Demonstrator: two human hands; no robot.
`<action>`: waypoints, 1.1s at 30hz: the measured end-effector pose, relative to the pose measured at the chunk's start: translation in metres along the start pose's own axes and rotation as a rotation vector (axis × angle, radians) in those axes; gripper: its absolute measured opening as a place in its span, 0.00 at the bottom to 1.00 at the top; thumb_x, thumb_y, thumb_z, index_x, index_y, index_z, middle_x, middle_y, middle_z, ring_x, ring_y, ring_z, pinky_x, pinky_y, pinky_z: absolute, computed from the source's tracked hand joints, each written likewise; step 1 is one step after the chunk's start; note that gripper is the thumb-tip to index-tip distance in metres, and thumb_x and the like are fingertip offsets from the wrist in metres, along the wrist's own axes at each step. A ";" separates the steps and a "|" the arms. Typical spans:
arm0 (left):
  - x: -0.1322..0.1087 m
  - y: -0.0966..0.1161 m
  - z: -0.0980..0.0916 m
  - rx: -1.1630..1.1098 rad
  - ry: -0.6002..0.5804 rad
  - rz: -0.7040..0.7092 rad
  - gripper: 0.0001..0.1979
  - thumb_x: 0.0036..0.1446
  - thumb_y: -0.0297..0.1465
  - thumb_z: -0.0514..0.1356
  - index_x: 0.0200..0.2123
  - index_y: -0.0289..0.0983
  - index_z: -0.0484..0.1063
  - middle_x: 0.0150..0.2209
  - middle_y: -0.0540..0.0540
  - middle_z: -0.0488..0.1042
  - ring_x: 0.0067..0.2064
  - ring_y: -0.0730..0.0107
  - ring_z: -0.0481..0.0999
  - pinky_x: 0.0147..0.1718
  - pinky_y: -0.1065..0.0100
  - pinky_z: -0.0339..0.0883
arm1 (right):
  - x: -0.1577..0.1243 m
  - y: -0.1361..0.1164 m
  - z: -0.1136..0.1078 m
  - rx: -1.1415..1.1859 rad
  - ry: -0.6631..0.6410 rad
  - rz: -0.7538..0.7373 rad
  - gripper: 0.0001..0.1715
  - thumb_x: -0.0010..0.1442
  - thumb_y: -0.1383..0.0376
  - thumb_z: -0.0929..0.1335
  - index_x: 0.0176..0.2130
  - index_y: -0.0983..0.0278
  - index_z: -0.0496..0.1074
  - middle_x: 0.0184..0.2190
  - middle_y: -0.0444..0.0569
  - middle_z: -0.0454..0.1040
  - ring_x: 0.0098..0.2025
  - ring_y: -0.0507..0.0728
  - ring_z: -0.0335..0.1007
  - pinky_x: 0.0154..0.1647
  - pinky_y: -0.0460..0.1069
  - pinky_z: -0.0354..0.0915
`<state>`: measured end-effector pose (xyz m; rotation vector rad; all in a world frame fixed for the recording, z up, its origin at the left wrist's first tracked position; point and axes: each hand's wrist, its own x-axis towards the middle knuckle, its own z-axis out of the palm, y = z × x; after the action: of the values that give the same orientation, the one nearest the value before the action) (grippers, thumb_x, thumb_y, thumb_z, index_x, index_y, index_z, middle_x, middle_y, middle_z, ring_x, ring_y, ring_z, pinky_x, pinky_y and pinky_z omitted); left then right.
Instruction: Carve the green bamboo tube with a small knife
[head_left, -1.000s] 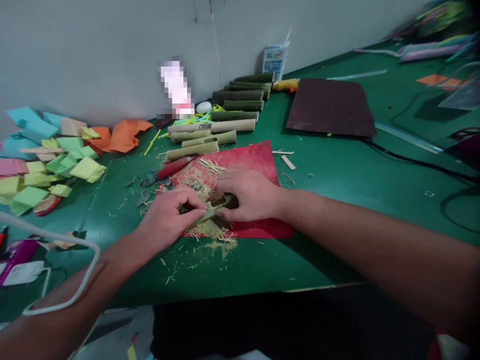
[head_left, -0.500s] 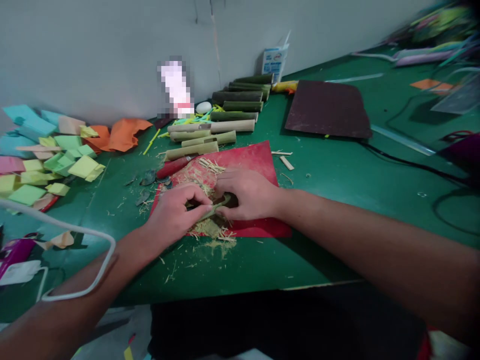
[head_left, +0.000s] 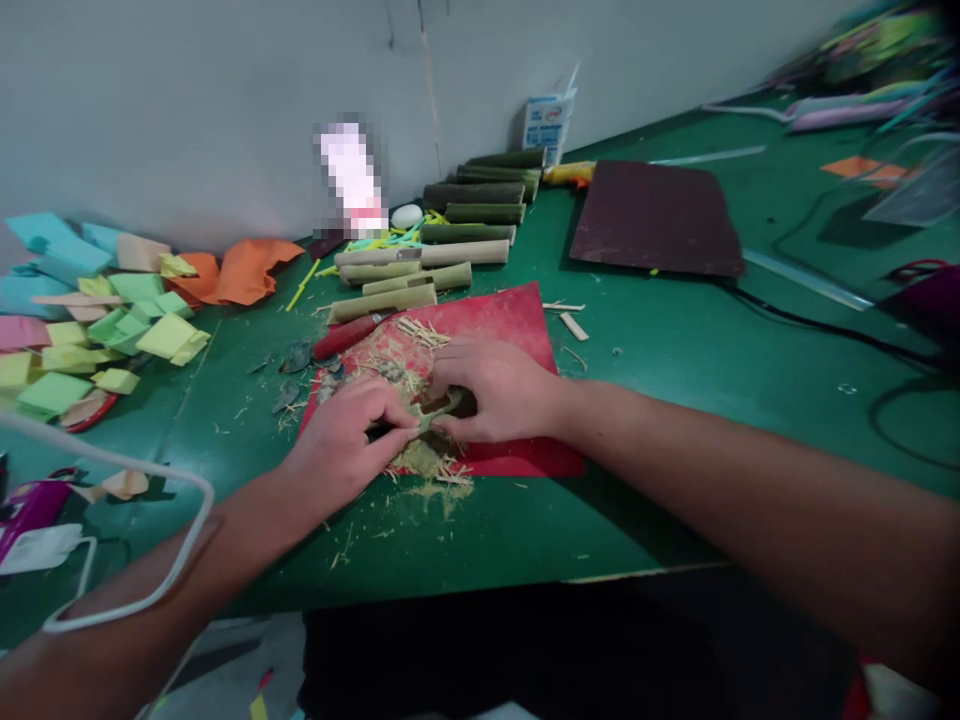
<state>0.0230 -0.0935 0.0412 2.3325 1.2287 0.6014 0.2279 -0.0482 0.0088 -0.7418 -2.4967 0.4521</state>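
Over a red sheet [head_left: 517, 320] on the green table, both hands meet at a small greenish piece [head_left: 442, 411] of unclear kind. My left hand [head_left: 364, 430] pinches its left end between thumb and forefinger. My right hand [head_left: 487, 390] is curled around its right side, thumb below and fingers above. Pale shavings [head_left: 424, 332] and greenish dust lie under and around the hands. A red-handled tool [head_left: 346, 336] rests at the sheet's upper left edge, its far end against a bamboo piece. My right palm hides part of the held piece.
Bamboo tubes [head_left: 472, 253] lie in a row toward the wall. Folded colored papers [head_left: 135, 320] are heaped at left, and a dark brown board [head_left: 660, 220] sits behind right. A white cable [head_left: 202, 520] crosses my left forearm. A drink carton [head_left: 546, 128] stands by the wall.
My left hand has moved slightly down and left, still pinching. The white cable over my left forearm has shifted left and down. My right hand stays almost where it was.
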 end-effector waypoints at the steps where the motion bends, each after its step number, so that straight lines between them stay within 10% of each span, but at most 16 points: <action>1: -0.001 0.000 -0.001 0.009 -0.001 -0.004 0.04 0.54 0.30 0.59 0.27 0.37 0.71 0.31 0.48 0.73 0.35 0.69 0.72 0.37 0.65 0.65 | 0.000 0.000 0.000 0.001 0.000 0.003 0.11 0.51 0.57 0.67 0.30 0.63 0.68 0.29 0.47 0.68 0.32 0.54 0.60 0.32 0.49 0.53; 33: -0.008 -0.013 -0.008 0.030 0.113 -0.088 0.05 0.53 0.34 0.62 0.33 0.40 0.73 0.35 0.48 0.75 0.38 0.67 0.73 0.41 0.65 0.65 | 0.003 0.006 -0.013 -0.072 -0.020 0.008 0.11 0.51 0.61 0.69 0.35 0.64 0.70 0.34 0.50 0.68 0.37 0.56 0.60 0.34 0.49 0.53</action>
<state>0.0059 -0.0925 0.0388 2.2824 1.3923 0.6974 0.2356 -0.0393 0.0181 -0.7788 -2.5411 0.3753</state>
